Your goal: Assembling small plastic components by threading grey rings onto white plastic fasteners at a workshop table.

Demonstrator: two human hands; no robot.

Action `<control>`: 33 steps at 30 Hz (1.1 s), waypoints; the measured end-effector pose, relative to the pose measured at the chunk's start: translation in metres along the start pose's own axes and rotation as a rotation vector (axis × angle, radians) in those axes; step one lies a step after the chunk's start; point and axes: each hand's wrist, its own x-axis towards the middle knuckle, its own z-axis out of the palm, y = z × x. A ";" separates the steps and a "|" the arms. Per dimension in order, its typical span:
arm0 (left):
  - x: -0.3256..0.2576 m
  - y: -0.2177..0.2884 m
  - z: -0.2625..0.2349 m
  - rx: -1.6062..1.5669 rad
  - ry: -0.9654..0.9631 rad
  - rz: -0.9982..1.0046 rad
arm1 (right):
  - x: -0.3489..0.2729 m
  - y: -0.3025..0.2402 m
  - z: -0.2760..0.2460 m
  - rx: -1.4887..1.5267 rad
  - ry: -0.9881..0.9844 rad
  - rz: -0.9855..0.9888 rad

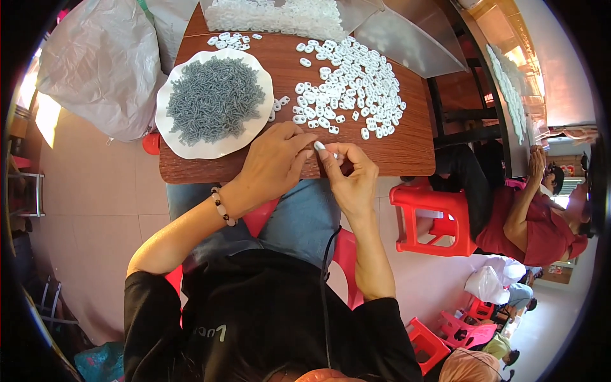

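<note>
Over the table's front edge my two hands meet, fingertips close together. My right hand (pixel 354 181) is closed in a pinch, with a small white plastic piece (pixel 335 155) partly showing between thumb and forefinger. My left hand (pixel 270 162), a beaded bracelet on its wrist, has its fingers bent and pressed together; whatever they hold is hidden. Beside it stands a white scalloped plate (pixel 167 108) heaped with small grey rod-shaped pieces (pixel 216 99). Beyond my right hand many loose white oval pieces with two holes (pixel 356 83) lie spread on the brown wooden table (pixel 407 156).
At the table's far side are a clear tray (pixel 407 38) and a pile of whitish translucent pieces (pixel 277 19). A big white sack (pixel 102 67) stands at left. To the right, a person in red (pixel 522 223) sits by a red stool (pixel 433 216) at another table.
</note>
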 end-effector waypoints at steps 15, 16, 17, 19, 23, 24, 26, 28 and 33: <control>-0.001 -0.009 0.001 -0.487 0.038 -0.156 | -0.003 0.005 0.002 0.246 -0.159 0.141; -0.001 -0.009 0.000 -0.497 0.036 -0.153 | -0.004 0.005 0.003 0.196 -0.153 0.086; -0.001 -0.009 0.000 -0.497 0.036 -0.154 | -0.004 0.004 0.004 0.196 -0.154 0.086; -0.001 -0.007 -0.001 -0.491 0.049 -0.124 | -0.004 0.002 0.006 0.205 -0.140 0.098; -0.002 -0.008 -0.004 -0.447 0.006 -0.105 | -0.006 0.003 0.007 0.202 -0.151 0.125; -0.002 -0.009 -0.004 -0.458 0.007 -0.102 | -0.005 0.003 0.007 0.205 -0.154 0.118; -0.002 -0.008 -0.005 -0.469 0.008 -0.099 | -0.005 0.002 0.007 0.209 -0.156 0.110; -0.004 -0.006 -0.004 -0.575 -0.012 -0.225 | -0.004 -0.001 0.005 0.292 -0.173 0.111; -0.004 -0.003 -0.007 -0.774 -0.031 -0.327 | -0.006 -0.011 0.001 0.445 -0.184 0.193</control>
